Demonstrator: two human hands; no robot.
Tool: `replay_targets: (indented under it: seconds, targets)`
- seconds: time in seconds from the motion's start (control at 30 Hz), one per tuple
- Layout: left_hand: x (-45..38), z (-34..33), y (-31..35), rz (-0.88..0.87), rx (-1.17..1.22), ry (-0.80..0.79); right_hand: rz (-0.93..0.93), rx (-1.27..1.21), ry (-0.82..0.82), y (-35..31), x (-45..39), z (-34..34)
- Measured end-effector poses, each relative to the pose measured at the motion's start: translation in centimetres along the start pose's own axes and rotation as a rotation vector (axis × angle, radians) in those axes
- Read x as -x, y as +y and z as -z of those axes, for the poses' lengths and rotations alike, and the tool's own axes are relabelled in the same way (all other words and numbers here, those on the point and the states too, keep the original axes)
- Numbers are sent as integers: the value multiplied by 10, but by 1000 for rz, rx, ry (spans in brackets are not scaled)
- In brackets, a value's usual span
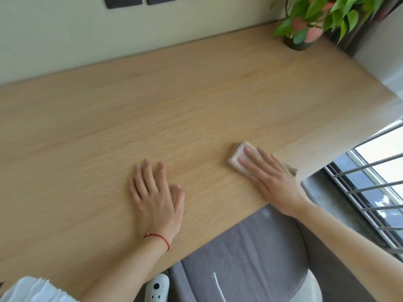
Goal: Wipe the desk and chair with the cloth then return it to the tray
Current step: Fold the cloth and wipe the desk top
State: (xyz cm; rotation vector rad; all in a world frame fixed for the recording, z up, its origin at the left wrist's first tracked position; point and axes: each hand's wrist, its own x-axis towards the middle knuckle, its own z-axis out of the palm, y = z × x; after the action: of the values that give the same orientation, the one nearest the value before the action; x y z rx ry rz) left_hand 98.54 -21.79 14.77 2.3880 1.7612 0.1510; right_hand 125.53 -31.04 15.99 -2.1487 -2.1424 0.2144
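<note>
A light wooden desk [152, 105] fills most of the view. My right hand [270, 177] lies flat on a small folded pale pink cloth [236, 155] near the desk's right front corner, fingers stretched over it; most of the cloth is hidden under the palm. My left hand [154, 197] rests palm down on the bare desk, fingers spread, holding nothing. A red string circles its wrist. The grey upholstered chair [250, 253] stands under the desk's front edge, below my right forearm. No tray is in view.
A potted plant [305, 22] with green and pink leaves stands at the desk's far right corner. A window with metal bars [370, 192] and a grey sill runs along the right. A white slipper [157, 288] shows at the bottom.
</note>
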Motion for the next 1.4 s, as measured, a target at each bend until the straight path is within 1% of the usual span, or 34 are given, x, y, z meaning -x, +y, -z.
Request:
replay_targets:
  seconds: [0.07, 0.1, 0.17, 0.23, 0.3, 0.37, 0.43, 0.5, 0.53, 0.57, 0.63, 0.67, 0.73, 0.8, 0.87, 0.9, 0.93, 1.03, 1.07, 1.1, 1.13, 1.17, 1.2, 1.23, 1.3, 1.33, 1.37, 1.4]
  targets:
    - [0, -1, -1, -3, -13, -6, -310, -27, 34, 47, -20, 9]
    - [0, -1, -1, -2, -18, -11, -426, -24, 47, 65, -37, 11]
    - [-1, -2, 0, -2, -26, -18, -580, -33, 60, 79, -82, 13]
    - [-1, -1, 0, 1, -26, -22, -625, -43, 54, 67, -123, 13]
    - [0, 0, 2, 0, -10, -21, -535, -42, 42, 35, -149, 10]
    - [0, 1, 1, 4, 6, -15, -364, -58, 7, -14, -147, 1]
    - [1, 1, 0, 3, 41, 4, -160, -54, 13, -67, -115, -13]
    - [2, 1, -2, 3, 81, 36, 7, -62, 17, -107, -60, -22]
    - [2, 0, -2, 5, 88, 47, 51, -79, 18, -113, -33, -24]
    - [2, 0, -2, 6, 89, 53, 57, -77, 8, -107, -10, -23]
    - [1, -1, -1, 9, 87, 61, -32, -36, 14, -70, 15, -13]
    - [0, -1, 0, 10, 83, 59, -119, -11, 16, -47, 18, -7]
    - [-1, -1, 0, 11, 74, 49, -378, -13, 5, -7, 10, 6]
    - [-1, -2, 0, 11, 67, 49, -596, -83, 63, 4, -4, 12]
    - [1, -2, 0, 9, 52, 44, -674, -92, 116, -17, -12, 5]
    - [2, -1, 0, 9, 49, 40, -647, -80, 131, -38, -11, -2]
    - [2, -1, 0, 9, 50, 41, -579, -69, 143, -64, -9, -11]
    - [1, 0, 1, 7, 57, 38, -298, -99, 135, -138, 15, -31]
    - [1, 1, 1, 8, 58, 37, -210, -109, 109, -147, 22, -32]
    - [1, 1, 1, 7, 59, 36, -111, -102, 64, -143, 27, -29]
    - [1, 1, 1, 7, 61, 34, -31, -85, 26, -127, 26, -24]
    - [1, 1, 1, 6, 64, 32, -6, -60, 14, -106, 22, -19]
    - [0, 1, 0, 6, 66, 31, -43, -43, 18, -81, 14, -14]
    - [0, 1, 0, 5, 61, 30, -148, -44, 30, -55, 0, -9]
    - [-2, 1, 1, 3, 38, 21, -433, -62, 85, -7, -41, 4]
    - [-1, 2, 2, 5, 29, 12, -540, -65, 105, 12, -66, 9]
    - [-1, 2, 2, 8, 23, 2, -612, -72, 108, 25, -91, 11]
    - [-1, 2, 2, 10, 19, -4, -644, -78, 102, 32, -117, 12]
